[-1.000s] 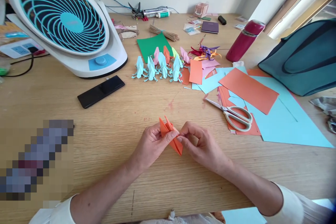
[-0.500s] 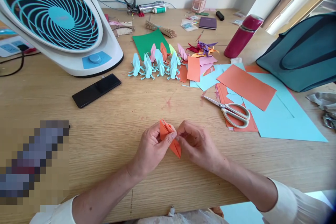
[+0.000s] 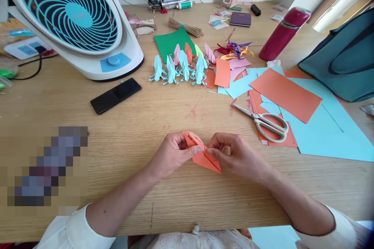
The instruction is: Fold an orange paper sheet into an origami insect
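A folded orange paper piece (image 3: 204, 159) is held above the near middle of the table, its lower point slanting down to the right. My left hand (image 3: 177, 151) grips its left side, thumb lying on top and fingers behind. From the right, my right hand (image 3: 230, 153) pinches a layer of the fold between thumb and forefinger. Both hands nearly meet at the paper's centre. Several light-blue folded paper figures (image 3: 184, 66) stand farther back, with pink, orange and yellow ones behind them.
Scissors (image 3: 270, 124) lie on orange and blue sheets (image 3: 336, 124) at right. Behind are a red flask (image 3: 283, 35) and a teal bag (image 3: 344, 54). A fan (image 3: 78, 15) and a black phone (image 3: 116, 96) are at left. A blurred object (image 3: 49, 163) lies nearer.
The view has shifted slightly, moving the table items rightward in the picture. The orange paper has turned, and more of its lower flat face shows between my hands.
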### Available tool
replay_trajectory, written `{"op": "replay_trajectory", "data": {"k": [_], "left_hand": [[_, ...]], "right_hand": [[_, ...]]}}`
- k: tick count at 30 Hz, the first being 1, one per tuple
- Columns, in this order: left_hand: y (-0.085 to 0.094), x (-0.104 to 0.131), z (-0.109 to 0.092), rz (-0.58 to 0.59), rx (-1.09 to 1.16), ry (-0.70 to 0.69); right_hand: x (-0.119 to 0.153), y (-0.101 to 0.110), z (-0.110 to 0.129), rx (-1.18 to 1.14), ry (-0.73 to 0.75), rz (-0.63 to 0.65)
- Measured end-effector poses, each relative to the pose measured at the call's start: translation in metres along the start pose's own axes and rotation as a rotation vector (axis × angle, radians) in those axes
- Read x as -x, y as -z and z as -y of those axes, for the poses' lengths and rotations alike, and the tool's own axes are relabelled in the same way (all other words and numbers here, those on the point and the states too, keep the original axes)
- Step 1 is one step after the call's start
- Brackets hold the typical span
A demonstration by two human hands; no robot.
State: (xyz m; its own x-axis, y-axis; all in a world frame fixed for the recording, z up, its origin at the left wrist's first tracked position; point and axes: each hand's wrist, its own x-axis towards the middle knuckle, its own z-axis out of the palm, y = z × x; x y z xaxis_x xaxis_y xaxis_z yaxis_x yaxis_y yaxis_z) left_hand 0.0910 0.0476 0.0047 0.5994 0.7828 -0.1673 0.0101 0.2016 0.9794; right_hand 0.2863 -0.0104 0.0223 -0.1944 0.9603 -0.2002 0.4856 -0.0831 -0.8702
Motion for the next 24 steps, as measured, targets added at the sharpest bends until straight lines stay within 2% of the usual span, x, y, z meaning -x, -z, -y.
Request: {"op": "replay_trajectory", "data": {"k": [2,4,8,9,11,15,20,24], "left_hand": [[-0.001,0.0,0.001,-0.013,0.011,0.021],[-0.002,0.001,0.002,-0.05,0.013,0.06],[-0.003,0.002,0.004,-0.231,0.065,0.069],[-0.004,0.001,0.004,-0.27,0.081,0.061],[-0.004,0.001,0.004,-0.31,0.105,0.054],[-0.007,0.003,0.003,-0.296,0.149,0.074],[-0.012,0.007,0.002,-0.247,0.159,0.135],[-0.005,0.005,0.002,-0.166,0.03,0.107]], "right_hand": [[0.001,0.004,-0.001,0.008,-0.002,0.008],[0.001,0.004,-0.002,0.039,0.047,-0.038],[0.005,-0.002,-0.006,0.293,0.362,-0.342],[0.007,-0.005,-0.007,0.388,0.453,-0.389],[0.01,-0.011,-0.012,0.581,0.596,-0.387],[0.011,-0.02,-0.016,0.861,0.742,-0.376],[0.012,-0.02,-0.009,0.968,0.883,-0.39],[0.018,-0.018,-0.013,0.953,0.839,-0.378]]}}
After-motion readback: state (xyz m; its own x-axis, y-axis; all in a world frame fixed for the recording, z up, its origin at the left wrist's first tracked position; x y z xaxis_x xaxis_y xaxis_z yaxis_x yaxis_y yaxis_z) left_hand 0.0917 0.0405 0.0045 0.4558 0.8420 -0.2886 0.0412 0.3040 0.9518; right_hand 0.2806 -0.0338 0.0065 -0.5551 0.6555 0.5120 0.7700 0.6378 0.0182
